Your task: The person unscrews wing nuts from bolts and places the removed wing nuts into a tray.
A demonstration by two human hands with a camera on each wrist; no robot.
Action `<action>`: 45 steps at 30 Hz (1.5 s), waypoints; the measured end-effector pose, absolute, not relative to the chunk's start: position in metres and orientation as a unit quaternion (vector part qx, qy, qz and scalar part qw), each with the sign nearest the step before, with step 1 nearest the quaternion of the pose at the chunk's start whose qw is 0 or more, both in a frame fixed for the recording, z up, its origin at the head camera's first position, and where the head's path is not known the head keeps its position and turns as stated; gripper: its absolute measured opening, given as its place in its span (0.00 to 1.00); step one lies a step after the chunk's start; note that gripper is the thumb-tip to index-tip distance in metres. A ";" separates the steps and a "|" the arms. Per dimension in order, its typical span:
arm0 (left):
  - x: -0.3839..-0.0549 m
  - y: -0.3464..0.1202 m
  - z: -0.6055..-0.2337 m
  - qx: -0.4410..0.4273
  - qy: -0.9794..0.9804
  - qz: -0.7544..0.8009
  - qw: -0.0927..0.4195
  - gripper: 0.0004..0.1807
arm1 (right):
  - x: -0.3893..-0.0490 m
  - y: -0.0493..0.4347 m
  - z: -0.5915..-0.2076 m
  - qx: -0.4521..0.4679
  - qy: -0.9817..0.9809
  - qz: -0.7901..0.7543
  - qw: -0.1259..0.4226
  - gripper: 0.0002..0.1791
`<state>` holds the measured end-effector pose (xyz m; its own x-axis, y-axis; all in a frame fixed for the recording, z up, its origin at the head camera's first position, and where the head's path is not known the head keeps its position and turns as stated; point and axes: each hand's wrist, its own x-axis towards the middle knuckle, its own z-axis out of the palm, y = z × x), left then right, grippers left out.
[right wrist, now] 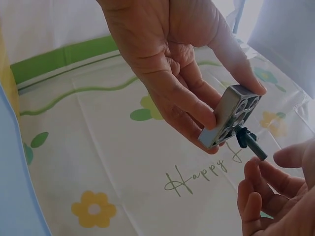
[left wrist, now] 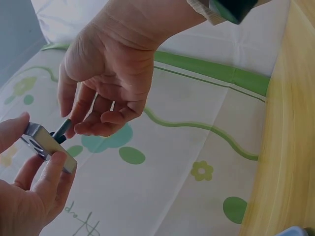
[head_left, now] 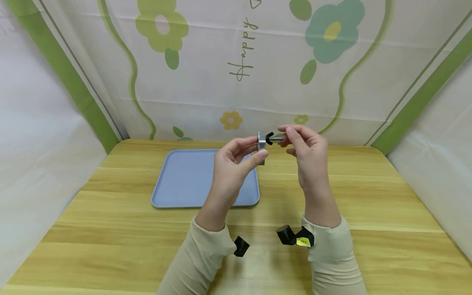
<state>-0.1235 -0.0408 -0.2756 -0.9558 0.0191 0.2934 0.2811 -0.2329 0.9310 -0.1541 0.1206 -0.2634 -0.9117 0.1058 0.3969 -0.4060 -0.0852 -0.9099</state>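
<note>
Gripping one metal block [right wrist: 224, 118], left hand [head_left: 230, 166], one bolt [right wrist: 257, 148], one wingnut [right wrist: 243, 137]

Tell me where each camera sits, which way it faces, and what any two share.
Head: worn on the head, looking forward and down over the wooden table and blue tray; shows the left hand, right hand and both sleeves.
Left wrist: on that wrist, facing the floral cloth; left hand at lower left, right hand above.
Right wrist: on that wrist, also facing the cloth; left hand above, right hand at lower right.
Both wrist views share the metal block and its bolt.
</note>
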 end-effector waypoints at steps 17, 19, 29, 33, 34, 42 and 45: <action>-0.123 -0.038 -0.274 -0.125 -0.617 -0.773 0.080 0.17 | -0.153 0.111 -0.266 0.124 -0.637 0.745 0.157 0.16; -0.122 -0.038 -0.274 -0.124 -0.617 -0.773 0.081 0.18 | -0.153 0.111 -0.265 0.128 -0.632 0.748 0.157 0.16; -0.123 -0.040 -0.274 -0.124 -0.612 -0.776 0.090 0.18 | -0.152 0.114 -0.262 0.145 -0.628 0.755 0.120 0.18; -0.123 -0.041 -0.274 -0.124 -0.608 -0.778 0.091 0.18 | -0.152 0.115 -0.262 0.171 -0.616 0.762 0.104 0.17; -0.123 -0.042 -0.274 -0.124 -0.609 -0.778 0.091 0.18 | -0.152 0.116 -0.262 0.175 -0.615 0.763 0.100 0.17; -0.123 -0.043 -0.274 -0.125 -0.608 -0.779 0.092 0.18 | -0.152 0.119 -0.261 0.200 -0.610 0.760 0.097 0.14; -0.123 -0.043 -0.274 -0.127 -0.608 -0.778 0.094 0.18 | -0.152 0.119 -0.261 0.209 -0.612 0.755 0.105 0.10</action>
<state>-0.1232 -0.0432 -0.2736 -0.9503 0.0082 0.3112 0.3000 -0.2425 0.9226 -0.1519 0.1190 -0.2611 -0.8903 -0.0970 0.4449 -0.4151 -0.2287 -0.8806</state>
